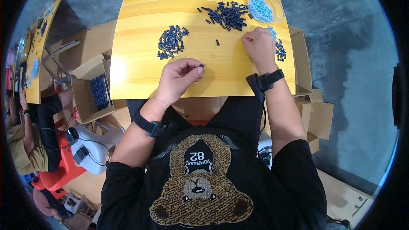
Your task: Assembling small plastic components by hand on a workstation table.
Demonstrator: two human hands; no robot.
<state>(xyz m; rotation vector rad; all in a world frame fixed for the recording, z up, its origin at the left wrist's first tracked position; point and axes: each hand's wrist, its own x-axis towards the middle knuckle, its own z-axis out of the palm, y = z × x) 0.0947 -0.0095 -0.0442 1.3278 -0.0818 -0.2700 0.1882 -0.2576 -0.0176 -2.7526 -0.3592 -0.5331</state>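
Left hand (181, 79): pinches one small dark piece (201, 65) above the table (136, 68).
Right hand (259, 44): fingers curled at the pale blue pieces (272, 33); whether it holds one, cannot tell.

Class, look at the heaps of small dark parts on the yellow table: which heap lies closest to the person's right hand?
The small heap at the table's right edge, right beside the right hand. The two larger heaps lie farther left and farther up the table.

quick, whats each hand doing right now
Left hand: closed, pinching one small dark piece at its fingertips.
Right hand: fingers curled on the table; whether it holds anything cannot be told.
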